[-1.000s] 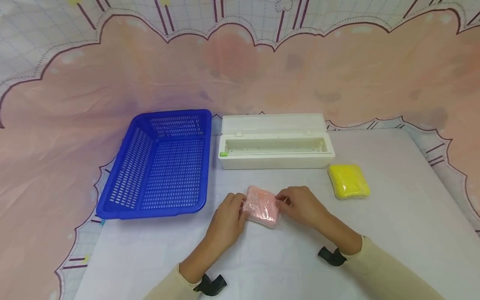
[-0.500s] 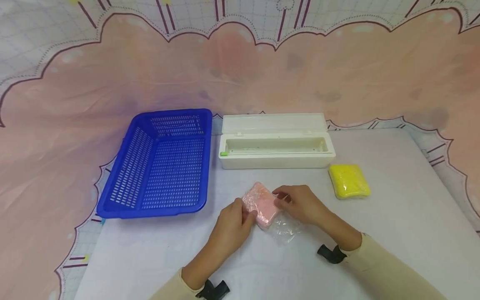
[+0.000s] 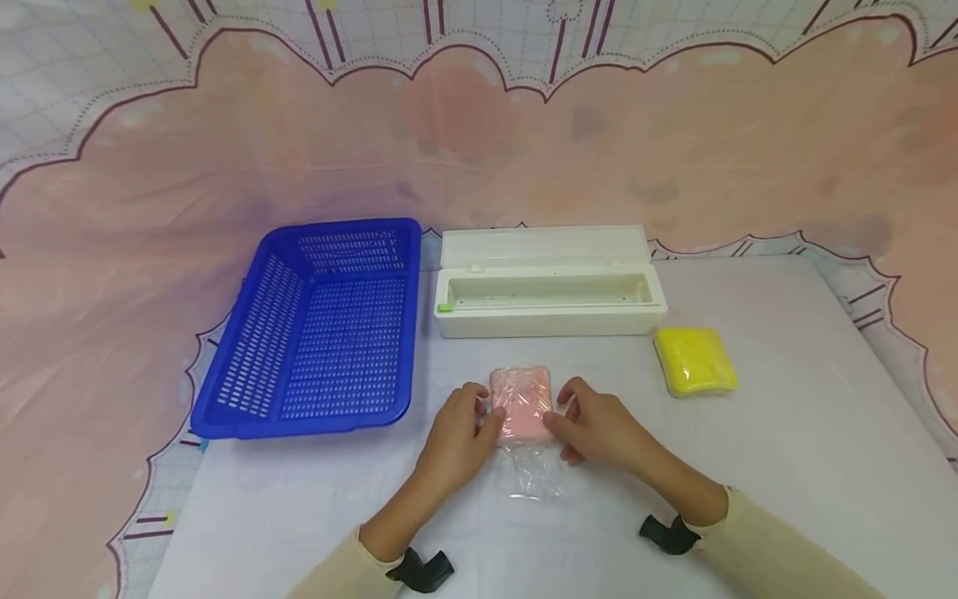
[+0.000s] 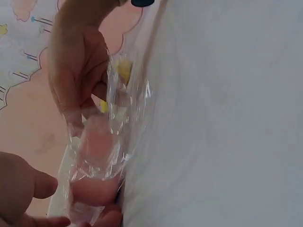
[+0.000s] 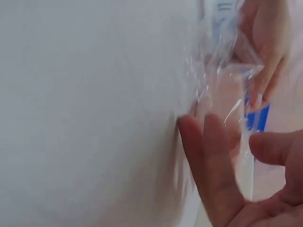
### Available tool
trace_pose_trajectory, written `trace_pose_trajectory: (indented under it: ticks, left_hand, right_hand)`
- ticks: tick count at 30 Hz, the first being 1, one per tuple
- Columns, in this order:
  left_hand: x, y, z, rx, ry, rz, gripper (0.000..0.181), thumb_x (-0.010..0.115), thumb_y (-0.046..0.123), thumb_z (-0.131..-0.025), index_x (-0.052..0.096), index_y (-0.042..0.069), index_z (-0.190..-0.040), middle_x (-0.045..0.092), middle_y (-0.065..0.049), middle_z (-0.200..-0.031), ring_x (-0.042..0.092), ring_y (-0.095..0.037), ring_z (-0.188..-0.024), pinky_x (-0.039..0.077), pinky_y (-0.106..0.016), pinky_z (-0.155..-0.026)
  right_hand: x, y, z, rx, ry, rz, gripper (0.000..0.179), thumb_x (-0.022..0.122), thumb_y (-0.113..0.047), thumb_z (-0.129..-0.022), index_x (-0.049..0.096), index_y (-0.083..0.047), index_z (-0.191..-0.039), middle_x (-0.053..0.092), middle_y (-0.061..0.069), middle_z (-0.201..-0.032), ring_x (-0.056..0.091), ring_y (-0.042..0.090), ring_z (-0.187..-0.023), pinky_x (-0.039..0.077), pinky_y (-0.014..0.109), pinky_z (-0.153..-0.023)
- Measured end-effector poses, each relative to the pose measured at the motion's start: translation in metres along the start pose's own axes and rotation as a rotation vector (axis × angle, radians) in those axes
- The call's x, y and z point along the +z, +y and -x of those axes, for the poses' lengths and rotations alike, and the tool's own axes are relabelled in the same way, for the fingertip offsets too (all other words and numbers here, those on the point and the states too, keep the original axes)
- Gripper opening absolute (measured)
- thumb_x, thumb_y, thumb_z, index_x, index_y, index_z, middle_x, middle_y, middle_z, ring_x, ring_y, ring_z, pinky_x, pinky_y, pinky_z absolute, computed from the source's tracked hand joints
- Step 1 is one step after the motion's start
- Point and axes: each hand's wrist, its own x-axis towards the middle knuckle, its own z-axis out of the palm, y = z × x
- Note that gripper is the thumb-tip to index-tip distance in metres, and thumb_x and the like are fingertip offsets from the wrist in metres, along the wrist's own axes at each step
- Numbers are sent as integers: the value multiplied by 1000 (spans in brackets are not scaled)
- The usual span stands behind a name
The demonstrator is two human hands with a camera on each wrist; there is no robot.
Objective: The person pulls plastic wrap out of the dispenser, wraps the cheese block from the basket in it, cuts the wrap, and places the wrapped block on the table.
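A soft-looking pink slab [image 3: 524, 399] in a clear plastic bag lies on the white-covered table between both hands. The bag's loose end [image 3: 533, 481] spreads toward the person. At the slab's left edge is the left hand [image 3: 458, 437]; in the left wrist view its thumb [image 4: 45, 184] stands apart from the slab, while a fingertip [image 4: 111, 217] is against the wrapping. The right hand [image 3: 602, 428] is beside the right edge, its thumb tip over that edge in the head view. In the right wrist view its fingers [image 5: 218, 156] extend beside the wrapping, apart from the thumb.
A blue perforated basket [image 3: 299, 424] stands at the left. Behind the slab is a long white box [image 3: 550, 323] with its lid raised. A yellow wrapped slab [image 3: 696, 362] lies to the right. A patterned cloth [image 3: 479, 158] hangs behind the table.
The pink slab has turned so that its loose bag end, first seen at lower right, points toward the person. Both hands have shifted slightly, and the right fingers have spread from the slab.
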Motion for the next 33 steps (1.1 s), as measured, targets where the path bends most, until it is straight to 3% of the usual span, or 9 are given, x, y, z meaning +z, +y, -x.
trace_pose_trajectory:
  ticks: [5, 8, 10, 13, 18, 21, 24, 28, 33]
  left_hand:
    - [1, 4, 17, -198, -179, 384, 27, 59, 18, -103, 44, -1, -116, 46, -18, -113, 69, -14, -69, 59, -25, -63]
    - [4, 6, 24, -270, -212, 575, 30, 60, 13, -100, 40, -2, -117, 36, -23, -126, 75, -20, -78, 62, -27, -68]
    - [4, 8, 28, -272, -196, 624, 31, 63, 11, -97, 42, -2, -116, 32, -22, -134, 76, -22, -84, 62, -27, -73]
    - [1, 10, 35, -197, -169, 571, 33, 74, 11, -90, 52, 2, -113, 28, -14, -147, 74, -21, -94, 61, -24, -79]
    - [-3, 11, 39, 87, -138, 341, 44, 87, -2, -76, 67, 5, -114, 40, -8, -150, 72, -21, -103, 57, -19, -88]
    - [-1, 9, 34, 247, -49, 187, 37, 83, -12, -74, 72, 2, -107, 59, -9, -128, 73, -17, -97, 57, -16, -83]
    - [0, 7, 25, 344, 66, -3, 23, 83, -7, -77, 75, 8, -93, 69, -2, -103, 68, -14, -90, 56, -17, -78]
    - [-1, 7, 14, 337, 101, -133, 12, 81, 6, -84, 74, 14, -88, 71, 4, -86, 60, -13, -84, 52, -27, -74]
    - [1, 5, 2, 242, 81, -70, 10, 76, 8, -91, 68, 11, -96, 68, 2, -82, 59, -9, -74, 51, -23, -67]
  right_hand:
    - [6, 9, 15, 114, -97, -349, 46, 65, -26, -100, 37, -5, -130, 57, 15, -106, 74, 25, -67, 63, 38, -64]
    - [11, 12, 19, 119, -150, -512, 45, 62, -21, -102, 31, -4, -129, 47, 16, -112, 75, 26, -75, 64, 40, -70]
    - [12, 12, 22, 112, -169, -604, 43, 62, -18, -102, 30, -3, -126, 43, 14, -111, 76, 26, -81, 64, 40, -75]
    - [12, 10, 25, 65, -169, -671, 42, 66, -16, -99, 35, 0, -122, 46, 14, -112, 75, 25, -89, 63, 38, -82]
    - [6, 8, 28, -102, -125, -471, 51, 84, -22, -85, 57, -6, -125, 61, 14, -124, 72, 21, -102, 60, 28, -88]
    - [8, 7, 25, -270, -26, -211, 57, 92, -21, -75, 66, -14, -126, 63, 5, -125, 71, 15, -103, 59, 23, -87]
    - [12, 4, 16, -448, 128, 49, 43, 92, -12, -73, 75, -15, -113, 69, -4, -111, 67, 7, -92, 58, 20, -81]
    - [13, -3, 5, -556, 215, 221, 18, 85, -8, -81, 76, -17, -93, 70, -10, -88, 58, 5, -79, 53, 21, -70]
    - [11, -9, -8, -508, 187, 262, 13, 81, -11, -87, 69, -14, -91, 66, -10, -74, 54, 1, -67, 50, 19, -62]
